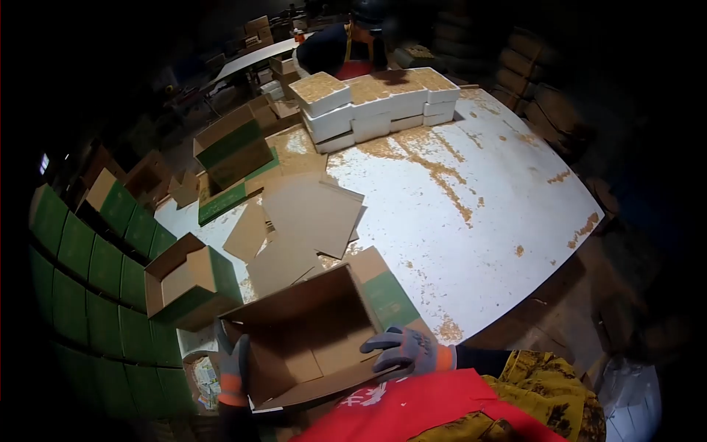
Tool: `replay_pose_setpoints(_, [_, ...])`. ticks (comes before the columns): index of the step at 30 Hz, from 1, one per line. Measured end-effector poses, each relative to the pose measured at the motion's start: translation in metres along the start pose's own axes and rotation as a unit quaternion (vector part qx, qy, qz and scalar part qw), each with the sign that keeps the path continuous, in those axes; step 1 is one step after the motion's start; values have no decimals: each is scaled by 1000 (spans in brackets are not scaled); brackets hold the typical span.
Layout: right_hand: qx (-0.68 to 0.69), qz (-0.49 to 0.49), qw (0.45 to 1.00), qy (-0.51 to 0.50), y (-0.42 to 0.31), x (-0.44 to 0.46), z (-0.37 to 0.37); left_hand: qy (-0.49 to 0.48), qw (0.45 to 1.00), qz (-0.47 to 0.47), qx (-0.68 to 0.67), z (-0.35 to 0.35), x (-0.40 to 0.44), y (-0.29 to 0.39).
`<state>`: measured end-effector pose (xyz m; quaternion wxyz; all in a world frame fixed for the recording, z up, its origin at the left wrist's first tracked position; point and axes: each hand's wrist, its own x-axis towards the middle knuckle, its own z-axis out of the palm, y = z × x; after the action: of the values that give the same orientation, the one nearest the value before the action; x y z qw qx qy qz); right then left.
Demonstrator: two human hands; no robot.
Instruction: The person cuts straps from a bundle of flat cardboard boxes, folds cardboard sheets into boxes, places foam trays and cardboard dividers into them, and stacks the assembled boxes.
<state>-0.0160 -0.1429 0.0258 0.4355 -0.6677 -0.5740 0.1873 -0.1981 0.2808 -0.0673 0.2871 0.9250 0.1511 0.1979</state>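
Observation:
An open cardboard box (308,352) sits tilted at the near edge of the table, its bare inside facing me and one flap with a green band (389,295) folded outward at the right. My left hand (236,361), in a grey glove with an orange cuff, grips the box's left wall. My right hand (409,352), gloved alike, is closed over the right wall, its fingers reaching inside. Beyond the box lie flat cardboard sheets (313,214). Another open box (191,280) with green sides stands to the left.
White foam trays (383,99) filled with yellow-brown shavings are stacked at the back of the white table (501,243), which has scattered shavings. Green cartons (96,295) form a wall at left. Behind the trays a person (346,48) leans over. A larger open box (232,144) stands far left.

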Motion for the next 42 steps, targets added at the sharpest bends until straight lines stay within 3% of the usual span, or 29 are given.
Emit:
replay_pose_setpoints(2, [179,22,981,69,8,-7,-12,24,980,-125,-151,-10,16,40])
replay_pose_setpoints(3, [295,49,947,119,21,-15,-18,8,963,-160,-219,-17,21,56])
replay_pose_setpoints(5, [315,144,894,284,49,-32,-33,-28,908,-230,-349,-24,28,79])
replay_pose_setpoints(6, [339,187,847,364,65,-39,-43,-23,902,-199,-384,-20,29,71])
replay_pose_setpoints(7, [394,233,777,432,81,-47,-53,-25,896,-207,-392,-18,30,64])
replay_pose_setpoints(9, [423,276,716,482,123,-80,-67,-24,885,-223,-409,-15,38,60])
replay_pose_setpoints(10, [420,289,698,503,142,-94,-72,-25,978,-115,-172,-9,34,25])
replay_pose_setpoints(11, [417,301,680,523,156,-105,-77,-24,985,-114,-125,-11,30,18])
replay_pose_setpoints(14, [389,336,679,524,185,-116,-94,-19,966,-196,-168,-14,33,30])
replay_pose_setpoints(19, [404,346,675,512,228,-115,-117,-19,961,-244,-127,-24,35,37])
replay_pose_setpoints(22, [385,356,667,529,266,-112,-144,-23,957,-289,-5,-26,32,36])
replay_pose_setpoints(24, [385,336,660,551,287,-107,-172,-101,958,-205,176,-36,10,-21])
replay_pose_setpoints(26, [375,324,659,565,302,-92,-205,-94,965,-200,140,-33,11,-16])
replay_pose_setpoints(28, [370,330,661,563,319,-71,-240,4,957,-269,-112,-26,17,14])
replay_pose_setpoints(31, [464,296,621,558,365,-34,-286,-27,951,-288,-106,-31,20,34])
replay_pose_setpoints(33, [462,249,670,525,406,-5,-305,36,942,-313,-118,-25,3,-3])
replay_pose_setpoints(35, [503,257,630,534,411,40,-318,64,932,-334,-125,-22,-18,-19])
replay_pose_setpoints(37, [398,328,675,527,456,72,-338,51,924,-356,-131,-21,-19,-14])
replay_pose_setpoints(38, [345,365,691,520,479,88,-347,20,907,-405,-113,-18,-2,31])
replay_pose_setpoints(39, [275,402,710,508,483,98,-350,47,912,-391,-115,-10,5,55])
replay_pose_setpoints(41, [244,405,717,513,474,92,-347,100,920,-358,-123,2,8,73])
replay_pose_setpoints(42, [251,395,714,521,468,86,-346,81,920,-359,-132,-2,3,61])
